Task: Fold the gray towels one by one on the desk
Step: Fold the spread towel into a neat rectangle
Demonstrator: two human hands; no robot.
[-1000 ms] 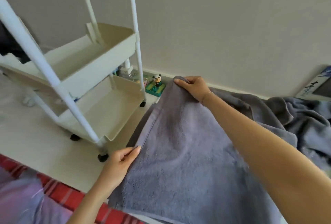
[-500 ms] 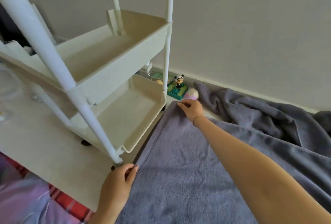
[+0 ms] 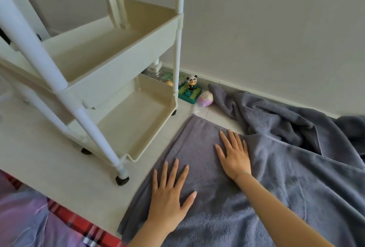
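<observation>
Head view: left hand (image 3: 169,193), right hand (image 3: 234,157) flat on gray towel (image 3: 207,217), cart (image 3: 128,63) beside its edge.

I am seeing both hands lying flat on the towel (image 3: 217,203), the left hand (image 3: 167,193) nearer, the right hand (image 3: 235,157) farther. The cart (image 3: 118,49) is standing on the desk (image 3: 39,157) left of the towel. A heap (image 3: 276,120) is lying behind right, and a toy (image 3: 192,83) is sitting behind by the wall (image 3: 276,29).

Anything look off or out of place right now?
Nothing spilled or damaged. The gray towel under the left hand and right hand lies flat; the second gray towel behind it is a crumpled heap against the wall, one end beside the pastel toy.
</observation>
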